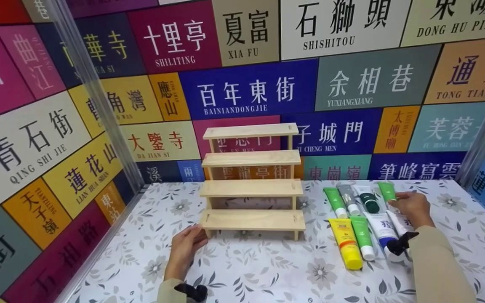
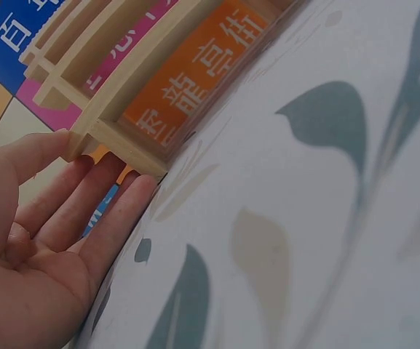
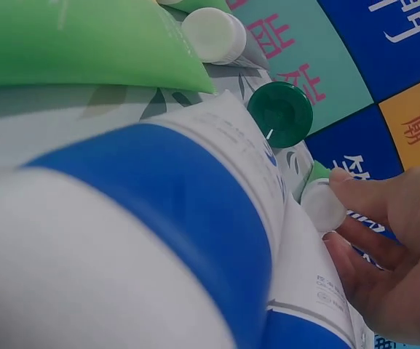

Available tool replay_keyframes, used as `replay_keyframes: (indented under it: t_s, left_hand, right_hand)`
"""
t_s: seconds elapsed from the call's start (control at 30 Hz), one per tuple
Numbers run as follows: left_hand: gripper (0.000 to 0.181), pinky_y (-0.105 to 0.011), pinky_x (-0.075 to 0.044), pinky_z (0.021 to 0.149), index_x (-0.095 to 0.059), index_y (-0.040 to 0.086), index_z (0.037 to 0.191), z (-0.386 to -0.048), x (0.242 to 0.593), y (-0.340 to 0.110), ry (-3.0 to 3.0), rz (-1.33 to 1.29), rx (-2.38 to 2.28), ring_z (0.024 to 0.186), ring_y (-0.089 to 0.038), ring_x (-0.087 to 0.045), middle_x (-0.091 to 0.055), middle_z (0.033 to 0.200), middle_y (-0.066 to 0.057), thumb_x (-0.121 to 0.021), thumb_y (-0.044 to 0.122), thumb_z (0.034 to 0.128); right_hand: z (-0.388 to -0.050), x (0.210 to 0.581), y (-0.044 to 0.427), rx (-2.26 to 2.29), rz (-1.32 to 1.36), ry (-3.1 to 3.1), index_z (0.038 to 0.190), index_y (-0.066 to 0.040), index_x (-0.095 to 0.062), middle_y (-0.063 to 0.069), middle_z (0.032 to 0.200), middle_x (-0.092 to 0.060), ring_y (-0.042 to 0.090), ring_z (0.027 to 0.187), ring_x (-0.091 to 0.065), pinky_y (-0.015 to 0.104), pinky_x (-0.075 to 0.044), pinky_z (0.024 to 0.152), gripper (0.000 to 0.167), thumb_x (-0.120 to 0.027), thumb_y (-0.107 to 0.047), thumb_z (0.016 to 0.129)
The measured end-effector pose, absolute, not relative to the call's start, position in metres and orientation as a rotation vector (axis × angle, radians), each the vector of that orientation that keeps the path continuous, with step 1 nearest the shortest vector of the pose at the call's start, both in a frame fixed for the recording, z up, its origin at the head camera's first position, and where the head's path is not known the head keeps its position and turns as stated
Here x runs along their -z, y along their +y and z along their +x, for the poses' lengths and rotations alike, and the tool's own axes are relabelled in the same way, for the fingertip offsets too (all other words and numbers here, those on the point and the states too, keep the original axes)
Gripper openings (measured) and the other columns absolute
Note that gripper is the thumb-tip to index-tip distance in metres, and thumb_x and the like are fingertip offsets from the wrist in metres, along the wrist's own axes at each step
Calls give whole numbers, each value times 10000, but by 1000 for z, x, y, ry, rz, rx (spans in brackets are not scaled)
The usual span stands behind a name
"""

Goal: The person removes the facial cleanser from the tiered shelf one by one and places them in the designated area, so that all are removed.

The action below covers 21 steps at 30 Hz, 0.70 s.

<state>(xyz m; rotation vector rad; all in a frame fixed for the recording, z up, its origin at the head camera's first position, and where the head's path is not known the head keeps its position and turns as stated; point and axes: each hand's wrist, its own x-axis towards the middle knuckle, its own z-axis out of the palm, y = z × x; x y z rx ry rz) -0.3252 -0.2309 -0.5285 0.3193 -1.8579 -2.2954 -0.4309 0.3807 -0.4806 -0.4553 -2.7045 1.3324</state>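
Observation:
A light wooden four-step display rack (image 1: 251, 219) stands on the table. My left hand (image 1: 185, 249) holds its bottom step's left end; in the left wrist view the thumb lies on the board's corner and the fingers reach beneath it. At the right, my right hand (image 1: 413, 208) pinches a green tube (image 1: 387, 191) at the back of a group of tubes. In the right wrist view, thumb and fingertips are on its white cap (image 3: 322, 207), and most of the tube is hidden. Nearest that hand are a dark-green-capped tube (image 1: 369, 202) and a white-and-blue tube (image 1: 382, 229).
A yellow tube (image 1: 344, 240) and another green tube (image 1: 362, 235) lie in the front row. Behind them are a green tube (image 1: 334, 200) and a grey tube (image 1: 348, 198). Walls with coloured sign panels (image 1: 246, 88) rise behind and at both sides of the flower-patterned table (image 1: 267, 273).

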Motion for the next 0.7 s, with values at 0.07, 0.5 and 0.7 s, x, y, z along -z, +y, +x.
replay_keyframes:
  t_s: [0.07,0.5,0.7]
  left_hand:
    - [444,-305,-631,816,-577,-138,1265,-325,529,-231,-1862,317,2298,917,-217,-728,-747,1026,-168,-657,192,980]
    - [452,-342,-631,845,-567,-142,1277,-329,530,-229,-1857,330,2305,948,-251,-734,-746,1034,-193,-663,178,972]
    - [455,-333,-629,848,-573,-129,1285,-328,528,-235,-1857,352,2303,956,-246,-735,-743,1057,-203,-664,190,972]
  right_hand:
    - [-430,482,380,-1342,-469,-2698,1383,90,-517,325,1403,-515,449,1211,-535,483,-497,987,577,-699,-202,920]
    - [-429,469,385,-1464,-533,-2732,1452,32,-465,303,1504,-419,438,1280,-492,518,-473,1044,587,-638,-263,975]
    - [-424,456,375,-1438,-401,-2783,1471,26,-438,308,1536,-373,482,1372,-394,587,-402,1119,612,-589,-339,1004]
